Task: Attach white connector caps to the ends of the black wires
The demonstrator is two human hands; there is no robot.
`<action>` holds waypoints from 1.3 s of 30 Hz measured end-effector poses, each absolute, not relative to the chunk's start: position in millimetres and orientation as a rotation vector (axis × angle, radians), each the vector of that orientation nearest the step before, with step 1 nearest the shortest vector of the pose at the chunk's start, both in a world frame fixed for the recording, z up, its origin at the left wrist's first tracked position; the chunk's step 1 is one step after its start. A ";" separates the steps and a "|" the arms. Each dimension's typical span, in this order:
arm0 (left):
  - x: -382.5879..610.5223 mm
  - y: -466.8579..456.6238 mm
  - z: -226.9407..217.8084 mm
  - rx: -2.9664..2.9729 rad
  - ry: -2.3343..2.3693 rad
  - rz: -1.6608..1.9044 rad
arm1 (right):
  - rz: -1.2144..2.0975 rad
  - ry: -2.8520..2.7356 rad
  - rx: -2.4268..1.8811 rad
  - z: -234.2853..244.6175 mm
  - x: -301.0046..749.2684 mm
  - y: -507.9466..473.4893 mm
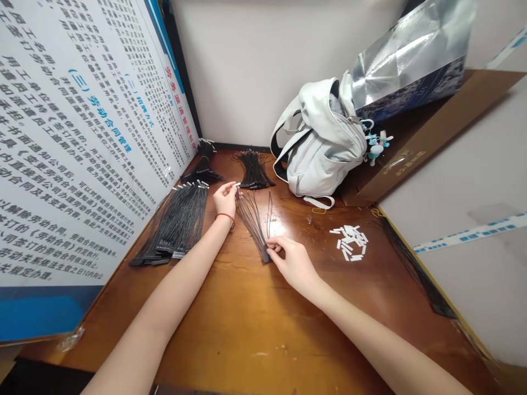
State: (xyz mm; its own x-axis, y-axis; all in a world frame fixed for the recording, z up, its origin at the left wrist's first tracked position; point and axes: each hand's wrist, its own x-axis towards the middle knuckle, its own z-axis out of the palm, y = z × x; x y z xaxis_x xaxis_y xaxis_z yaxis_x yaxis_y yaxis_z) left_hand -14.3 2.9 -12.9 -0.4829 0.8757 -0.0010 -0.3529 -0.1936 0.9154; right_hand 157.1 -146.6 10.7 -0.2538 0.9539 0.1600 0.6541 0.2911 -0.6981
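Observation:
My left hand [225, 202] pinches a small white connector [236, 185] at the far end of a thin black wire harness [252, 222]. The harness lies on the table, its loose wires fanned out away from me. Closed on a wire near the harness's black plug [263, 255] are the thumb and finger of my right hand [294, 263]. To the right is a loose pile of small white connectors [349, 242]. Left of my left hand lies a thick stack of black harnesses [181, 222], with white connectors on their far ends.
Two more harness bundles, one at the back left [201, 170] and one at the back middle [254, 170], lie by the wall. A pale backpack [321, 142] leans at the back right beside a brown paper bag [432, 137]. A printed board [82, 137] stands along the left.

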 end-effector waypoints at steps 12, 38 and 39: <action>-16.2 4.7 -14.4 0.703 1.171 1.792 | 0.906 -1.882 -1.458 17.0 158.0 -136.8; -19.3 7.5 -18.2 0.771 1.227 1.760 | 0.501 -2.177 -1.770 17.5 71.4 -2.9; -18.6 6.8 -17.1 0.768 1.236 1.759 | 0.516 -2.114 -1.764 14.9 72.8 -3.0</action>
State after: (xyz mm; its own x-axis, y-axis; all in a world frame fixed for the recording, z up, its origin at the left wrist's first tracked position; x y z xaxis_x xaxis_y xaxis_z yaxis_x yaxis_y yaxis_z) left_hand -18.6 6.8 -17.1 -0.4662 0.8845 0.0184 -0.2822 -0.1684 0.9445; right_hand 72.8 -3.0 14.9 -0.1724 0.9847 0.0267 0.8615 0.1638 -0.4806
